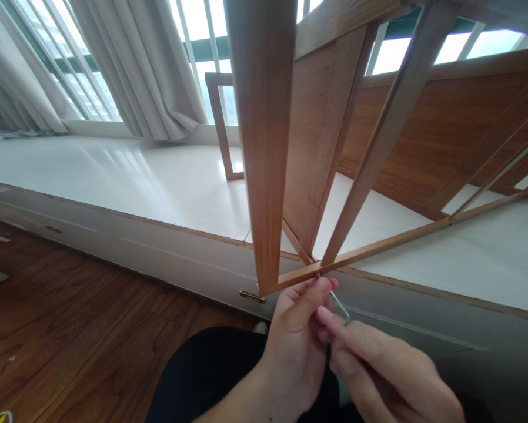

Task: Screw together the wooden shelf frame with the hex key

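A thin metal hex key (340, 306) slants up toward the underside of a wooden frame's bottom rail (378, 239). My left hand (297, 335) is closed just below the rail, thumb and fingers pinched round the upper end of the key. A small metal tip, perhaps a screw (318, 275), shows between those fingertips and the wood. Lower right, my right hand (378, 367) is closed at the key's bent end, fingers touching it. Above both hands rises a thick wooden post (264, 147), joined to the rail at its corner. A narrower slat (374, 147) meets the rail nearby.
The frame rests partly on a white window ledge (158, 188), its corner jutting past the edge. Wooden panels (423, 135) stand behind, and a small wooden frame (220, 126) is left of the post. Below are a drawer handle (252, 296) and wood floor (92, 329).
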